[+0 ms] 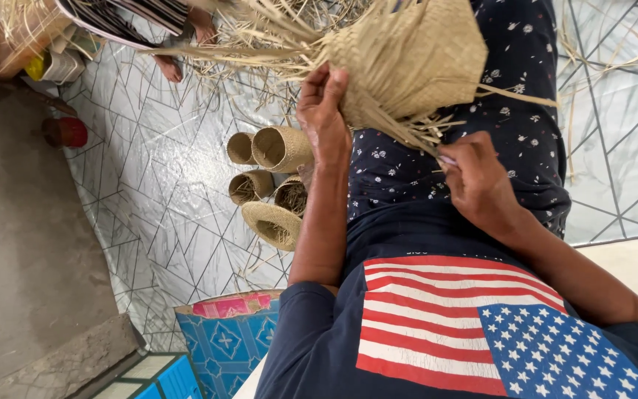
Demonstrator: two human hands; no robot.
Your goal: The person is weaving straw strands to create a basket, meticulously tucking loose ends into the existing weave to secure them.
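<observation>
Both hands (400, 151) grip a half-woven straw basket (415, 63).

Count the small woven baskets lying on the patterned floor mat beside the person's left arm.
5, clustered together: two at the top, two below them, and one wide-rimmed at the bottom. The left arm may hide more.

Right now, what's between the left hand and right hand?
Head view: the woven basket and its loose straw ends, over dark flowered cloth.
</observation>
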